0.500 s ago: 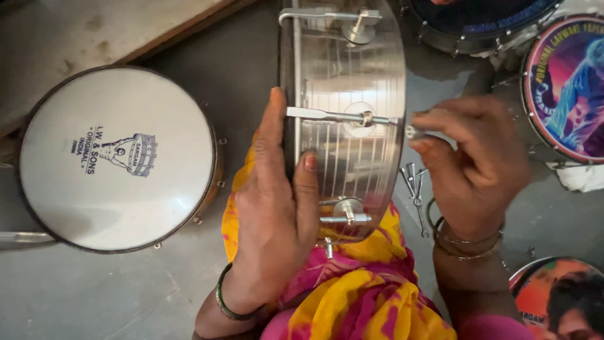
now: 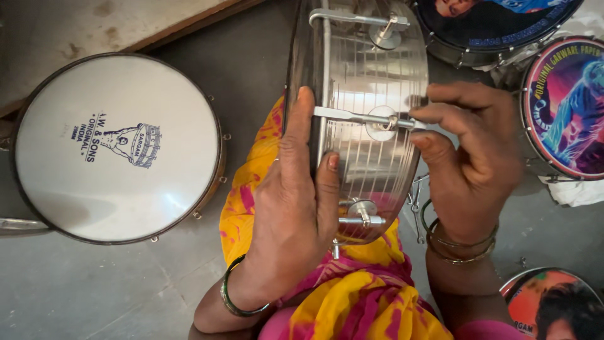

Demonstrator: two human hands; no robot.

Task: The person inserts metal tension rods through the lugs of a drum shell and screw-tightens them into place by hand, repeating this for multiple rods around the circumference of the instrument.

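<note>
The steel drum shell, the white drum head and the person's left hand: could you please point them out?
steel drum shell [image 2: 371,82], head view, ribbed side wall
white drum head [image 2: 119,148], head view, skin's middle
left hand [image 2: 296,214], head view, back of hand

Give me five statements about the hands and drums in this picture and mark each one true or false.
1. The left hand grips the rim of the shiny metal drum. True.
2. The right hand rests flat on the floor. False: its fingers pinch the end of a metal rod on the drum's side.
3. A drum with a plain white skin lies to the left. True.
4. The metal drum lies flat on the floor. False: it stands on edge over yellow and pink cloth.
5. Both wrists are bare. False: both wear bangles.
</note>
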